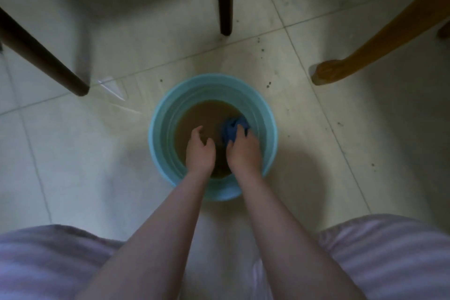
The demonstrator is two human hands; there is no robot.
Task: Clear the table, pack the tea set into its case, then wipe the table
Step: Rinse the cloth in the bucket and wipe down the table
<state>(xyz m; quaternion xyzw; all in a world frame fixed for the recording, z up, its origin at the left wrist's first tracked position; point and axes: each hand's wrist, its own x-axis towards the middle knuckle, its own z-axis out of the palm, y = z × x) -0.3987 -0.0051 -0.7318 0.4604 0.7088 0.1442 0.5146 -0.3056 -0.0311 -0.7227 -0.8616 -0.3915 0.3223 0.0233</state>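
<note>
Striped knees [389, 256] by blue bucket [155, 129]. Right hand [243, 151] grips blue cloth [232, 129] at brown water [202, 117]; left hand [201, 151] loose, empty. Looks like cloth-wetting step. Next, likely: squeeze it out.

In a bucket [155, 129] of brown water [207, 117], the right hand [243, 151], grip on a blue cloth [232, 130], and loose left hand [201, 151].
</note>
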